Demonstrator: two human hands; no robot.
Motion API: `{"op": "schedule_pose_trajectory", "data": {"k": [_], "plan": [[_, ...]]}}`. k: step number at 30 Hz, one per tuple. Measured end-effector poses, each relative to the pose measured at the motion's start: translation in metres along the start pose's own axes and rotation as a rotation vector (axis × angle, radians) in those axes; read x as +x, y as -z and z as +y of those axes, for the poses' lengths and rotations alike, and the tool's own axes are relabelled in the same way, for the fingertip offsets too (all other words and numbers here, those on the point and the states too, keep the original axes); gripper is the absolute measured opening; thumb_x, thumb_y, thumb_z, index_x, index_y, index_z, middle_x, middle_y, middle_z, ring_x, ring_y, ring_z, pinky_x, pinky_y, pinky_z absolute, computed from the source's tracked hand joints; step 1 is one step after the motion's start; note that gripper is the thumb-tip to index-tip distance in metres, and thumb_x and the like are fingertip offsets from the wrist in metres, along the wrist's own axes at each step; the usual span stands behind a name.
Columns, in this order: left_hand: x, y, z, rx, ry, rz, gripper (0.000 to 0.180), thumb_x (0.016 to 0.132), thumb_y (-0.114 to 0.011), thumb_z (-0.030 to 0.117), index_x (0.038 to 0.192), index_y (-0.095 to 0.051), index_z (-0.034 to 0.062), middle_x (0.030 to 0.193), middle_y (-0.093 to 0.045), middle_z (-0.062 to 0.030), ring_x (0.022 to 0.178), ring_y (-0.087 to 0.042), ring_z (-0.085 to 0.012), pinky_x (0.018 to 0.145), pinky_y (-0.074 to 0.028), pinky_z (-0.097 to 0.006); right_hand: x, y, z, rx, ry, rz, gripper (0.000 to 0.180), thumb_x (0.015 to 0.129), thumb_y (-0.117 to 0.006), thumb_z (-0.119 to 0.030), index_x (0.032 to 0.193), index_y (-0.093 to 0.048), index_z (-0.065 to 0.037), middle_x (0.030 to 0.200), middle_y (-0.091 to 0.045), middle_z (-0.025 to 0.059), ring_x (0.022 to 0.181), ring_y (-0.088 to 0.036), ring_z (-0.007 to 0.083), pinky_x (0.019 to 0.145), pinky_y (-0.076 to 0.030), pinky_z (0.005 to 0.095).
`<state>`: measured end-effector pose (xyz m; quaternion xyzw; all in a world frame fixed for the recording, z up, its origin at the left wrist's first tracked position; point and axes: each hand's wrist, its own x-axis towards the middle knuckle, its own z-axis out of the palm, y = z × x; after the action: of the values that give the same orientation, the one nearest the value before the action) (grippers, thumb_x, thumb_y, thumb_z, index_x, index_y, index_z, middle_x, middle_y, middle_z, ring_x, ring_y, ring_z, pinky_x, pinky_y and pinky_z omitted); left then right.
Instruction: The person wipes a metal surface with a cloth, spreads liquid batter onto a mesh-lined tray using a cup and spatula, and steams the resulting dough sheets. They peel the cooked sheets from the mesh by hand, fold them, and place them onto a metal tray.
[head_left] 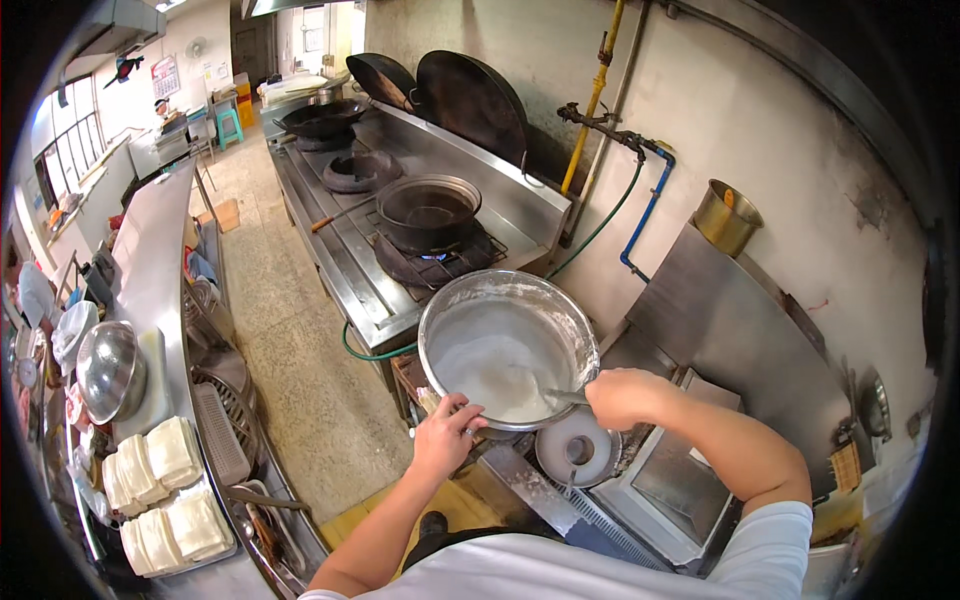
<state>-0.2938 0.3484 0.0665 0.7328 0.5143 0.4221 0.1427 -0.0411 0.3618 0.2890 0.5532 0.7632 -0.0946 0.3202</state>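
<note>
A large steel mixing bowl (436,305) stands in front of me, tilted toward me, with a thin white batter-like mixture (490,350) in it and white smears up its inner wall. My left hand (448,434) grips the near-left rim of the bowl with its fingers curled. At the right rim my right hand (622,396) is wrapped round the handle of a metal utensil (568,397). The utensil's head dips into the white mixture, so its shape cannot be made out fully. Below the bowl sits a round whitish pan with a ring in its centre (600,458).
Beyond the bowl, a dark pot (428,222) sits on a burner with a blue flame. Woks (470,100) lean against the wall behind the stove. Stacked white blocks (175,450) and a colander (110,370) lie on the left counter. A brass-coloured pot (728,225) stands right.
</note>
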Motion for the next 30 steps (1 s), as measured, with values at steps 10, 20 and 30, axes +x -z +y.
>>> {"op": "schedule_pose_trajectory", "data": {"k": [10,20,30], "plan": [[0.003,0.0,0.004,0.0,0.009,0.003,0.02,0.09,-0.079,0.032,0.104,-0.08,0.0186,0.112,-0.067,-0.0037,0.087,-0.073,-0.03,0.07,-0.059,-0.043,0.033,-0.092,-0.045,0.026,0.064,0.411,0.019,0.086,-0.063,-0.009,0.092,-0.078,0.001,0.091,-0.077,0.0209,0.086,-0.077,0.0359,0.072,-0.063,0.047],[0.001,0.001,0.002,0.015,0.015,-0.013,0.019,0.09,-0.079,0.031,0.104,-0.08,0.0182,0.113,-0.068,-0.0038,0.087,-0.073,-0.0296,0.07,-0.058,-0.042,-0.005,-0.002,-0.004,-0.01,0.003,0.069,0.021,0.087,-0.062,-0.007,0.099,-0.079,-0.002,0.101,-0.077,0.0204,0.098,-0.076,0.0373,0.08,-0.062,0.048],[0.004,0.0,0.005,-0.002,0.049,-0.049,0.018,0.091,-0.077,0.022,0.109,-0.08,0.0204,0.12,-0.067,-0.0041,0.091,-0.072,-0.0294,0.076,-0.058,-0.042,0.025,-0.078,-0.056,0.024,0.195,0.391,0.021,0.086,-0.061,-0.006,0.094,-0.076,0.006,0.09,-0.076,0.0238,0.082,-0.078,0.0363,0.073,-0.063,0.0454]]}}
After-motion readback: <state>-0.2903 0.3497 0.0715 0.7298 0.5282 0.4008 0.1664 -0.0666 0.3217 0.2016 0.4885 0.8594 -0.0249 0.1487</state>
